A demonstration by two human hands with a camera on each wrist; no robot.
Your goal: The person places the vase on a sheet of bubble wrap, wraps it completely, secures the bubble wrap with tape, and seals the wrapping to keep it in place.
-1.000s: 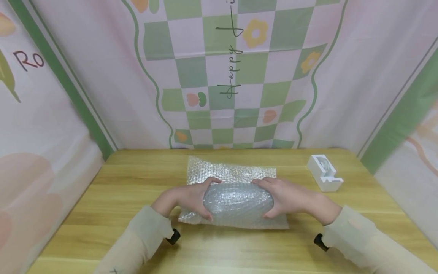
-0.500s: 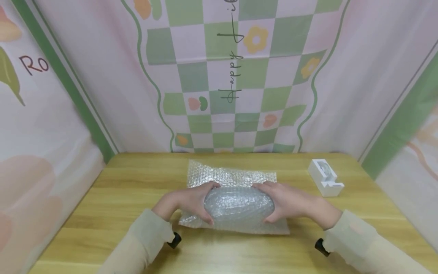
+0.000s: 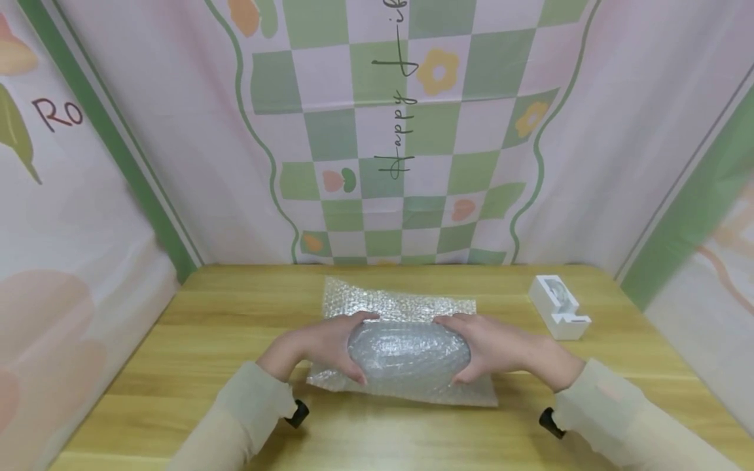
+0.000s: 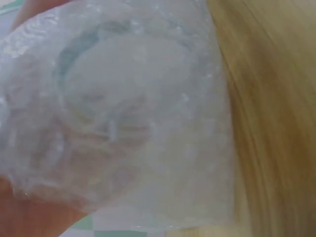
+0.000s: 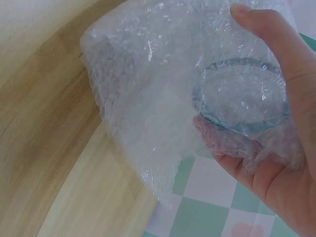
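A rounded, clear bundle in bubble wrap (image 3: 409,356) lies crosswise near the middle of the table. Through the film at its end, the right wrist view shows the bluish round rim (image 5: 247,127) of a glass-like vessel; its exact kind is obscured. My left hand (image 3: 330,343) grips the left end, thumb toward me and fingers over the far side. The opposite end is gripped by my right hand (image 3: 495,341), with fingers and thumb curved around it. Loose bubble wrap (image 3: 406,305) spreads flat beyond the bundle, and a flap sticks out on the near side.
At the back right of the wooden table (image 3: 224,314) stands a white tape dispenser (image 3: 556,314) with a clear roll in it. A checkered curtain (image 3: 383,131) hangs right behind the table's far edge, with more fabric at both sides.
The head view has tilted slightly, so everything sits a little lower in it. Both hands keep the same grip, and the bundle has hardly moved on the table.
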